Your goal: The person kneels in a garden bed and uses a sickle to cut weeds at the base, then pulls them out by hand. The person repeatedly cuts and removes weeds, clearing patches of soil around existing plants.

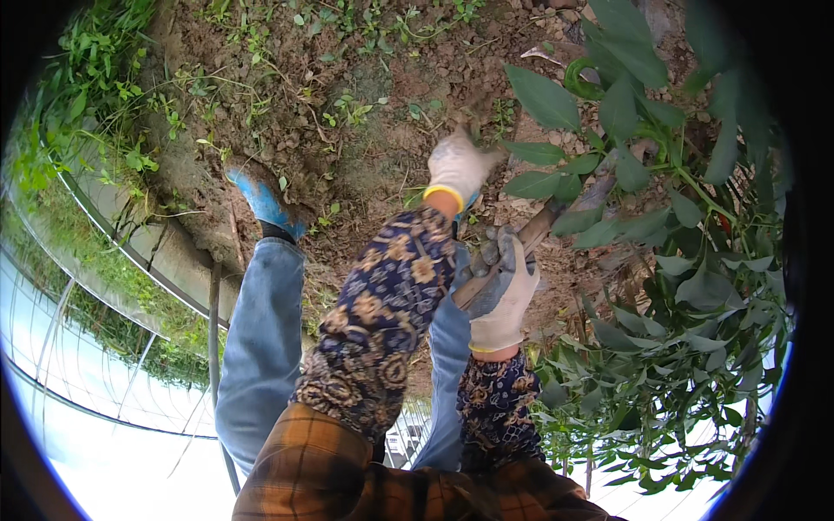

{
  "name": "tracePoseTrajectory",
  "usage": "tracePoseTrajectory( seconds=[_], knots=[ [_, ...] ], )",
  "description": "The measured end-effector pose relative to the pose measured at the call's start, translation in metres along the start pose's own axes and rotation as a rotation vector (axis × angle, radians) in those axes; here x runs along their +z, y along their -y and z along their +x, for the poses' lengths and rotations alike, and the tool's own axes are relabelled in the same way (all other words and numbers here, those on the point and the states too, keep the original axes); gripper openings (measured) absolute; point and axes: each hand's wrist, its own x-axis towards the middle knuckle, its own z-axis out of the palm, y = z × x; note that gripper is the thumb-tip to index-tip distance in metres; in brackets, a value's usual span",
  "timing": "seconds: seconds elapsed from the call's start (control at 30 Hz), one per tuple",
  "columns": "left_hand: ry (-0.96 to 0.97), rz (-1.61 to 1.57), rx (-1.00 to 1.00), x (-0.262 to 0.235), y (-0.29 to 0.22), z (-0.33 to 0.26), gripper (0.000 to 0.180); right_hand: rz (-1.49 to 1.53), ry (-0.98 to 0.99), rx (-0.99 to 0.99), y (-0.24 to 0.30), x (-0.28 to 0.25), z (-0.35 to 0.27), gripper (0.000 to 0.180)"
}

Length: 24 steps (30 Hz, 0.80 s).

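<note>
My left hand [456, 165], in a white knit glove with a yellow cuff, reaches down to the bare soil [373, 78]. Its fingertips are smeared by motion, so whether they hold anything cannot be told. My right hand [506, 295] wears a white glove with grey-coated fingers. Those fingers wrap around a wooden handle [540, 226], which slants up and to the right. Leaves of a pepper plant [621, 113] cover its far end, so the tool's head is hidden.
Leafy plants [686, 347] crowd the right side, with a curled green pepper [582, 78] near the top. Small weeds [352, 111] dot the soil. My blue shoe [265, 204] stands at the left, near a grey pole [215, 330] and a grassy strip [87, 95].
</note>
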Motion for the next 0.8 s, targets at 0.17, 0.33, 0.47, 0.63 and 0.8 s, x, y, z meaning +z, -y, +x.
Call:
tracePoseTrajectory(
  seconds=[0.17,0.33,0.47,0.63,0.8],
  knots=[
    [0.202,0.005,-0.009,0.056,0.015,0.044,0.051,0.008,-0.096,-0.079,-0.002,0.006,0.0,0.013],
    [0.15,-0.545,-0.011,0.045,0.018,0.027,0.026,0.084,-0.047,-0.017,0.01,0.006,-0.006,0.01],
    [-0.003,-1.222,0.109,-0.01,0.038,0.005,0.025,0.087,-0.022,-0.033,0.004,0.002,0.007,0.008],
    [-0.066,-1.15,-0.1,-0.023,0.06,0.017,0.023,0.145,0.049,-0.013,0.003,0.007,0.003,0.007],
    [-0.018,-0.999,-0.107,-0.004,0.001,0.013,0.041,0.089,-0.046,-0.001,0.004,0.004,0.001,0.012]
  ],
)
